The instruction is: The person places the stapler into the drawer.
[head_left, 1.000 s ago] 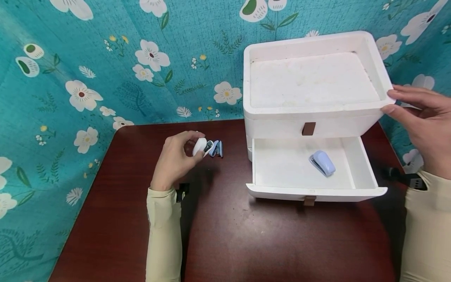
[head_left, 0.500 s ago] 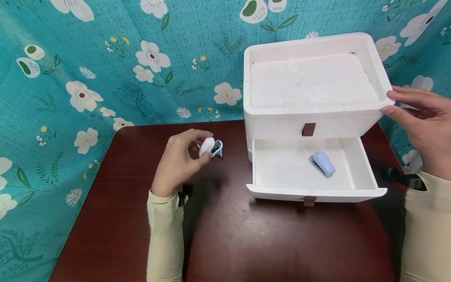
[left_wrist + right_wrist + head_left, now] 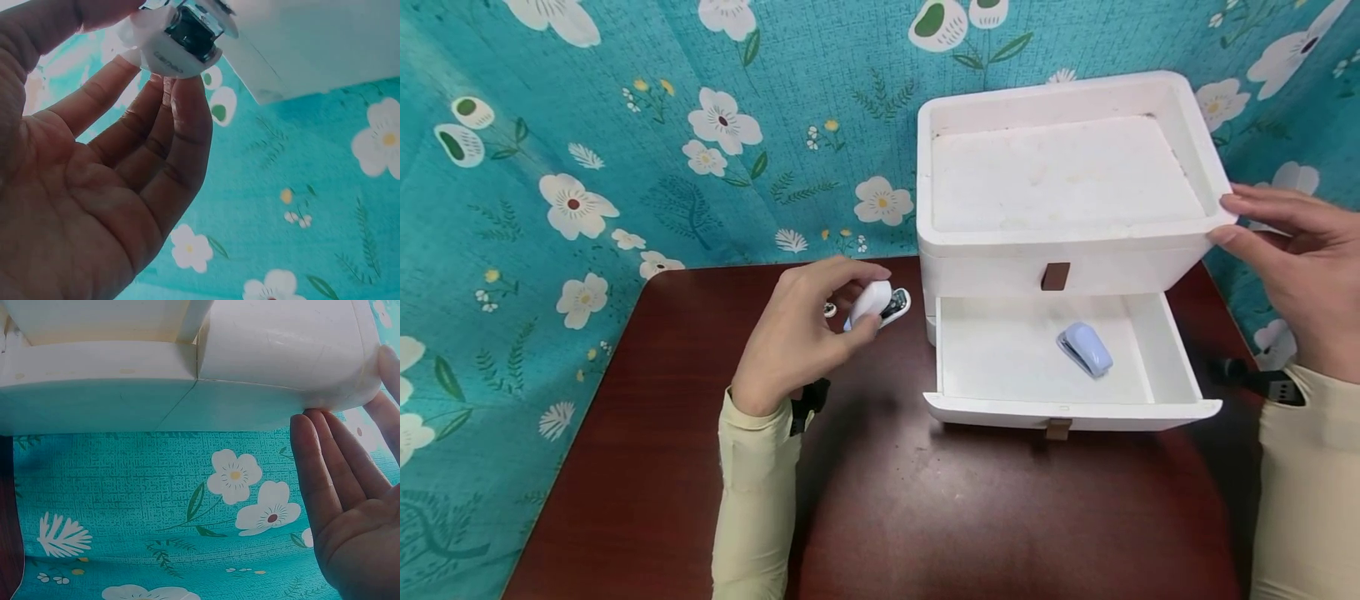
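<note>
Between thumb and fingers my left hand (image 3: 805, 329) pinches a small white rounded device (image 3: 872, 302) with a dark, partly see-through inside. In the left wrist view the white device (image 3: 181, 47) bears faint lettering that I cannot read. Part of a light-blue object (image 3: 847, 323) shows behind this hand. On the right stands a white drawer unit (image 3: 992, 267) whose lower drawer (image 3: 1000, 354) is pulled out. A lavender mini stapler (image 3: 1085, 349) lies in that drawer. My right hand (image 3: 1303, 258) rests its fingertips on the unit's right front corner, its fingers fairly straight in the right wrist view.
The unit's upper part forms a shallow tray (image 3: 1060, 179); brown tabs (image 3: 1056, 276) mark the drawer fronts. It stands on a dark red-brown table (image 3: 1000, 508). A teal flowered cloth (image 3: 662, 167) hangs behind and at the sides.
My left hand has moved right with the white device, closer to the drawer unit, and now covers most of the light-blue object on the table. The right hand keeps its place on the corner.
</note>
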The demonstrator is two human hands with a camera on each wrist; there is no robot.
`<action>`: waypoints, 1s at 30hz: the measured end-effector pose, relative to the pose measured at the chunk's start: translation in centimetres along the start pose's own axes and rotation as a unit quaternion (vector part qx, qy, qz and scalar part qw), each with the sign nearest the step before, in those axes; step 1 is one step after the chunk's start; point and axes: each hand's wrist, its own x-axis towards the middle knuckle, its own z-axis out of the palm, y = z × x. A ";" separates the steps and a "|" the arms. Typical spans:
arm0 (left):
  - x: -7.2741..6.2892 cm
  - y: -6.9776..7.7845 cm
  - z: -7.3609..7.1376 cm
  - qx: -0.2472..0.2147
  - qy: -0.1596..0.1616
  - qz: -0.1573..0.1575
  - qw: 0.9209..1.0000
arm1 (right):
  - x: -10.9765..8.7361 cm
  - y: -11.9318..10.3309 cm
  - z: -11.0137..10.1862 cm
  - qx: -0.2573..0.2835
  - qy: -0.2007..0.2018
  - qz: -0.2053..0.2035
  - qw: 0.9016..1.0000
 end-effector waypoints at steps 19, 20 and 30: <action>4.1 3.2 2.1 -0.036 -0.065 0.066 0.995 | 0.0 0.0 -0.3 -0.015 -0.007 0.024 1.000; 4.3 3.3 2.3 -0.037 -0.069 0.070 0.995 | 0.0 0.0 -0.3 -0.015 -0.007 0.022 1.000; 6.1 4.2 4.7 -0.027 -0.118 0.128 0.984 | -0.1 0.0 -0.4 -0.017 -0.010 0.027 0.999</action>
